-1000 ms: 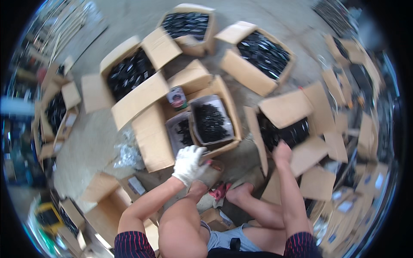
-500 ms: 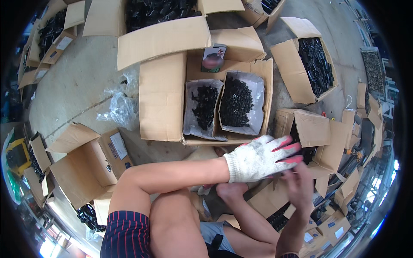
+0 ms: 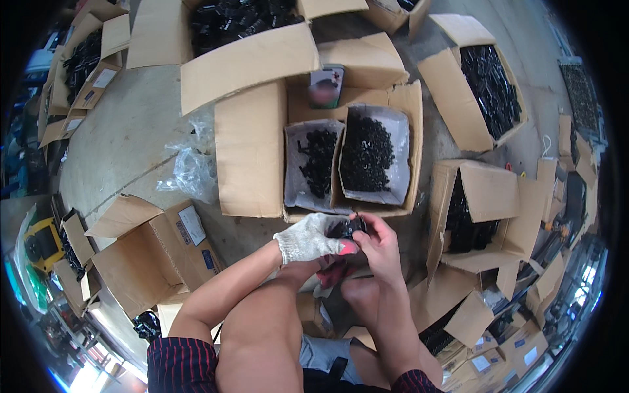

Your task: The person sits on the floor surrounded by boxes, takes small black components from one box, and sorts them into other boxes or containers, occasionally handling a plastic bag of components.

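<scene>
My left hand [image 3: 306, 238], in a white knit glove with red fingertips, is closed around a small glossy black part [image 3: 345, 228]. The bare fingers of my right hand [image 3: 382, 245] pinch the same part from its other side. Its exact kind is hard to make out. Both hands are above my lap, just in front of an open cardboard box [image 3: 250, 154]. Inside that box stand two grey-lined trays: the left tray [image 3: 296, 160] holds a loose heap of small black pieces [image 3: 320, 157], the right tray [image 3: 401, 157] a denser heap [image 3: 367, 154].
A phone [image 3: 325, 86] leans at the box's back wall. Open cartons of black parts stand at the back [image 3: 246, 23], far right [image 3: 488, 85] and right [image 3: 472, 216]. An open carton [image 3: 141, 262] is on the left, near crumpled clear plastic [image 3: 189, 173].
Both hands have moved left from the right-hand carton to in front of the middle box. A black part now shows between them. The view has shifted slightly.
</scene>
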`<state>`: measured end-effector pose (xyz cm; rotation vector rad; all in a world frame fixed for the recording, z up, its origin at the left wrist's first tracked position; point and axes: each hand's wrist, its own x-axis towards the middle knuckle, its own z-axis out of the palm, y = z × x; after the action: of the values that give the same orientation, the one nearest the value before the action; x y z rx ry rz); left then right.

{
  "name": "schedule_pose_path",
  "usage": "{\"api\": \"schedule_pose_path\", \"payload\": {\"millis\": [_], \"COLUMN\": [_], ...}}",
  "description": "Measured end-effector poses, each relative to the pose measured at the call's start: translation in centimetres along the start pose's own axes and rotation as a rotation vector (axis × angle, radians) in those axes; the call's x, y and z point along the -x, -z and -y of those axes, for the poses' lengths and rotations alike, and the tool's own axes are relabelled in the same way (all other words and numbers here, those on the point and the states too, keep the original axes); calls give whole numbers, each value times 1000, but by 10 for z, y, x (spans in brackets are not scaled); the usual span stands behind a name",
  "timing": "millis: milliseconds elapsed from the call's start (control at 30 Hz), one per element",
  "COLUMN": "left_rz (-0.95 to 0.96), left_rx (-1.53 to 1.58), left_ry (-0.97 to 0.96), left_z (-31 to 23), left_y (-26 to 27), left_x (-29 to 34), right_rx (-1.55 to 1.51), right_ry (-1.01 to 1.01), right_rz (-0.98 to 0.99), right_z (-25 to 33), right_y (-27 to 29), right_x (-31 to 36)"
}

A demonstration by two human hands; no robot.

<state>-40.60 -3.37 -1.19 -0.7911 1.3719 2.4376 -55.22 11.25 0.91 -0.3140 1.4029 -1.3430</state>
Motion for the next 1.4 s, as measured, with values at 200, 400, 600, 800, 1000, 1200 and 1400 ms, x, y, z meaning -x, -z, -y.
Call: {"api": "schedule_pose_path", "payload": {"millis": [200,400,600,800,1000,1200,1400], "left_rz": [-234,-161,-200,-234,-258,-249,-230], "left_rx": [143,463,326,174,93,33,47], "left_ry": [-347,-293,-302,-353,-346,-346,-297], "left_z": [-23,-33,-19,-20,-33,-39,-40], "left_y": [8,9,1,5,1,-3,-2], "left_x": [-16,-20,-20,-17,-6,-2,7], "right_rx": [-50,4,369,237,229,379,326], "right_ry": [263,279,323,369,349,299,253], "right_rz": [-162,-250,-365,-329,-233,-261,-259], "right_z": [18,36,38,42,48,48,43], "right_y": [-6,-9,-24,-25,-29,-21,-28], "right_x": [-14,-24,-42,-38,-34,-33,-33]}}
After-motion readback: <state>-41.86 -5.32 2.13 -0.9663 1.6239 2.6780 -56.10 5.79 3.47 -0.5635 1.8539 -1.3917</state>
